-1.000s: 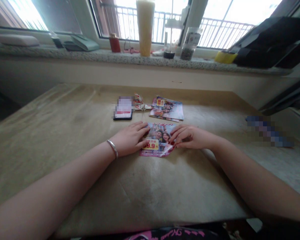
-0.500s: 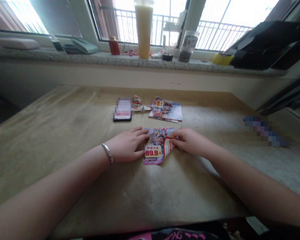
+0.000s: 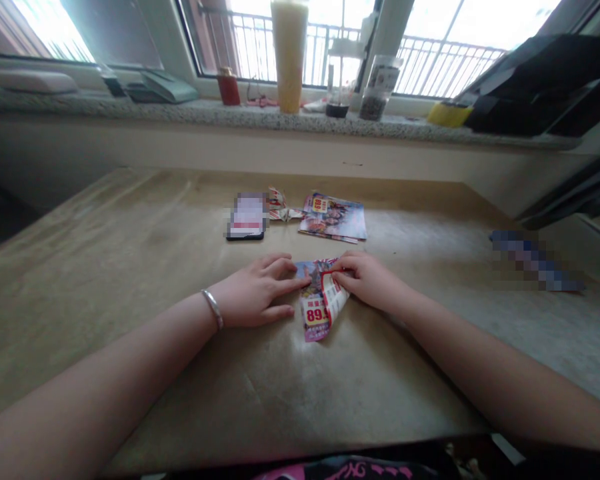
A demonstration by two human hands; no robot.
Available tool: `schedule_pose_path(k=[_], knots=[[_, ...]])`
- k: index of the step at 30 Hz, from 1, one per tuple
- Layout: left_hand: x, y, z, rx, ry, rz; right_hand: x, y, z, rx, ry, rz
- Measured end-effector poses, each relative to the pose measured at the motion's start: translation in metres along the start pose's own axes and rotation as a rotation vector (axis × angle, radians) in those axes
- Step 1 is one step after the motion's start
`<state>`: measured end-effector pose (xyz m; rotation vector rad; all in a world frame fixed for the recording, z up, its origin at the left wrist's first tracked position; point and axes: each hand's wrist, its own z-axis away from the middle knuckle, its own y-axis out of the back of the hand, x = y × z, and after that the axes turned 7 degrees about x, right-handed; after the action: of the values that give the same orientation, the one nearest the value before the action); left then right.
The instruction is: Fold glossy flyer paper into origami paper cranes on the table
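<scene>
A colourful printed flyer (image 3: 316, 313) with a yellow price box lies on the table in front of me. Its right side is curled over to the left, so a white back with red edging shows. My right hand (image 3: 367, 277) pinches that folded edge between thumb and fingers. My left hand (image 3: 260, 290), with a silver bangle at the wrist, rests flat with fingers spread; one fingertip touches the flyer's left part. Beyond the hands lies a small stack of similar flyers (image 3: 337, 220). Beside it is a crumpled or folded strip of printed paper (image 3: 283, 208).
A phone (image 3: 247, 217) with a blurred screen lies left of the paper strip. At the right of the table (image 3: 155, 267) is a blurred bluish item (image 3: 535, 261). On the windowsill (image 3: 180, 113) stand a tall yellow-filled container (image 3: 290, 60), a red jar (image 3: 229, 88) and other things.
The right hand has carried the flyer's right edge further left, so more of the back shows. The flyer has shifted and turned slightly, and the left hand now covers less of it.
</scene>
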<state>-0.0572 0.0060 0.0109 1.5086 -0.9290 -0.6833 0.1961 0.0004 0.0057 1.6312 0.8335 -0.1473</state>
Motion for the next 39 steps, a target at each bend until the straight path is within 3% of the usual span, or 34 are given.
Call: schedule_pose_path(k=[6,12,26,39], knots=[[0.009,-0.003,-0.008,0.019,-0.059,0.046,0.008,-0.008,-0.005,0.057,0.001,-0.018],[0.01,-0.001,-0.009,0.044,-0.016,0.098,0.01,-0.017,-0.006,0.185,-0.08,-0.058],[0.015,-0.011,-0.01,0.08,-0.056,0.041,0.011,-0.02,-0.01,0.233,0.081,0.038],[0.015,-0.011,-0.009,0.085,-0.026,0.093,0.01,0.009,0.009,-0.026,0.357,0.004]])
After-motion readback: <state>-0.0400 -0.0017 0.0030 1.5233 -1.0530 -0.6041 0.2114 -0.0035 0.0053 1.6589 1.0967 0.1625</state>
